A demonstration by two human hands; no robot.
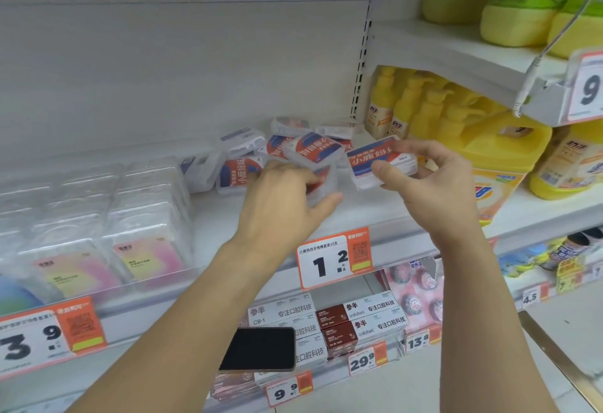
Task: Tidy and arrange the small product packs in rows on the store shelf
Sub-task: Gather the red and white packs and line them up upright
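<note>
Both hands clamped on small clear plastic packs: left hand on one low over the shelf, right hand pinching another by its short ends. Remaining packs jumbled farther back. Probably light, stiff, slick; best gripped across the edges.

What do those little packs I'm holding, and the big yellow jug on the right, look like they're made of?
Pack in the right hand: apparently clear hard plastic, glossy, with a printed red-and-blue label inside; its edges look see-through. Pack in the left hand: seemingly the same translucent case. Yellow jug: likely opaque moulded plastic, smooth, slight sheen, with a printed label.
</note>
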